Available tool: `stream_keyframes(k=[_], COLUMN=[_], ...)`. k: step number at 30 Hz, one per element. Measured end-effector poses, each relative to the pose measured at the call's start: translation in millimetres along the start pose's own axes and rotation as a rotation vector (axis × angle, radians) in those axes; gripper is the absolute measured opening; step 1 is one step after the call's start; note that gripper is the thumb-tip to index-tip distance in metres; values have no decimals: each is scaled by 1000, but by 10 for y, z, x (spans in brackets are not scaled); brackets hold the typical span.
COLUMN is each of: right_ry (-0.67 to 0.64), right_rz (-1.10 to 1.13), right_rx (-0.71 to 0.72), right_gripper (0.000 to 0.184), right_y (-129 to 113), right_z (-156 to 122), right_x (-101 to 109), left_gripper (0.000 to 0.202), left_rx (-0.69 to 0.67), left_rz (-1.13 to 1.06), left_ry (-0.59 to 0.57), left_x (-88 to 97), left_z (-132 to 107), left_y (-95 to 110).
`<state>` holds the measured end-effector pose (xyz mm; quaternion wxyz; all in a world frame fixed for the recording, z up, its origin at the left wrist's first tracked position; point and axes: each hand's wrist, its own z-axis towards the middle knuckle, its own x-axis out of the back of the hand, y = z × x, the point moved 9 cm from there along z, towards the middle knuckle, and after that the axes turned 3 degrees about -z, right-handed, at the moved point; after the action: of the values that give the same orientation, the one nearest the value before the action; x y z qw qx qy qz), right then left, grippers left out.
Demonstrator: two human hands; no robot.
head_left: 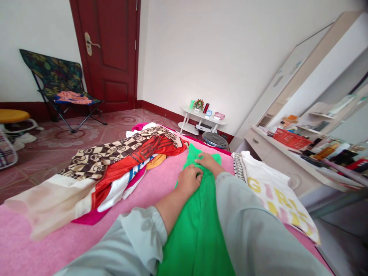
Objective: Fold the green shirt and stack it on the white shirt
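Note:
A bright green garment lies lengthwise on the pink bedspread, running from the bottom of the view towards the far edge. My left hand is closed on its upper part, fingers curled and thumb side facing right. Just beyond it, my right hand pinches the cloth near the garment's far end. What kind of garment it is, I cannot tell. Grey sleeves cover both of my forearms and hide part of the cloth's sides.
Left, a pile of clothes holds a brown checked garment and a red one. A white printed shirt lies right, near a dresser with a red basket. Beyond stand a small white shelf and a folding chair.

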<state>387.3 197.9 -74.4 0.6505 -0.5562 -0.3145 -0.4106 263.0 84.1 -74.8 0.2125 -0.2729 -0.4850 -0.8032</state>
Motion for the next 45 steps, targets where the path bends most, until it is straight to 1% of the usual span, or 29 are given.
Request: stream_keyframes(k=[4,5,7,10,12,15,18,21,23,25,27,28,29,32,33,34,37,38,39,41,42,43,44,45], right_ry=[70,92,120,104,92,126,173,209,180,110,68,85,136,342,361,342,212,213,246,360,413,436,416,349], right_rz=[93,131,208,286,300,278,221,148,102,60,29,16,-2,-140,-218,-295,-427,-438,-441,-443,-439,-433,-429,-430], right_rx=[-54,-57,-61,-83,-103,-107,-56,45,134,221,276,286,285,246,216,177,42,8,-6,22,59,106,149,172], right_gripper=[11,10,14,15,19,23,27,33,32,29,32,36,38,42,42,41,39,40,42,47,50,52,53,54], right_y=[-9,-25,-47,-6,57,115,70,-29,-105,-187,-261,-286,-299,-233,-160,-56,327,416,460,424,371,319,289,298], right_z=[40,46,45,9,-21,-39,-36,-74,-128,-191,-257,-292,-331,-502,-556,-597,-680,-705,-727,-770,-788,-796,-787,-758], right_x=[67,93,124,80,30,13,53,96,70,11,2,45,124,420,470,485,465,493,542,657,696,700,662,584], left_gripper=[20,20,20,20,20,20,20,20,20,20,20,20,20,21,21,22,23,23,23,21,20,21,23,27], left_rx=[20,28,44,62,68,81,125,183,198,200,203,208,213,219,215,207,144,105,61,-31,-76,-119,-159,-188], left_rz=[1,-6,-31,-71,-86,-102,-97,-47,-4,38,71,82,89,98,101,104,121,132,146,168,171,168,160,152], left_ry=[9,15,31,54,67,88,121,140,140,138,124,113,102,75,69,64,81,97,114,127,116,95,68,39], left_x=[-1,0,4,11,16,28,64,104,124,141,145,142,138,124,120,119,146,166,185,194,178,146,106,60], left_z=[2,6,16,33,39,40,29,10,0,-10,-17,-21,-24,-33,-35,-37,-38,-36,-36,-37,-39,-42,-47,-52], left_y=[-25,-36,-63,-98,-113,-136,-173,-203,-194,-173,-160,-159,-161,-167,-165,-160,-95,-51,-1,102,147,187,217,233])
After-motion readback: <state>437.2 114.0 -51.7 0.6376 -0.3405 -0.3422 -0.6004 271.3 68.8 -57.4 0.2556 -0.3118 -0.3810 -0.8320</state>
